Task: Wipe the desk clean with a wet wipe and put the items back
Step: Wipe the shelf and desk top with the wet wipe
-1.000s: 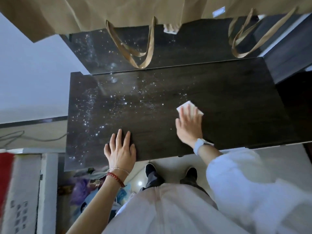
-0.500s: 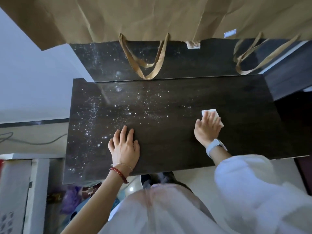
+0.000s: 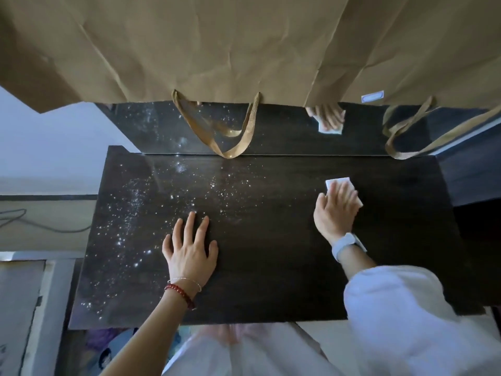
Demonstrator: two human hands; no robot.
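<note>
Wipe (image 3: 342,189), white and folded, lies flat on the desk's (image 3: 271,267) far right under the right hand (image 3: 334,210), fingers straight and pressing. That side looks clean; glittery specks cover the left, beside the flat, empty left hand (image 3: 189,251). Paper bags (image 3: 217,50) hang beyond, contents unseen.

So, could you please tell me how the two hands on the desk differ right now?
The right hand presses a white wipe onto the desk; the left hand lies on bare wood. The left hand's fingers are spread; the right hand's lie close together. The left wrist wears bracelets, the right a watch. Both hands lie flat, palm down.
</note>
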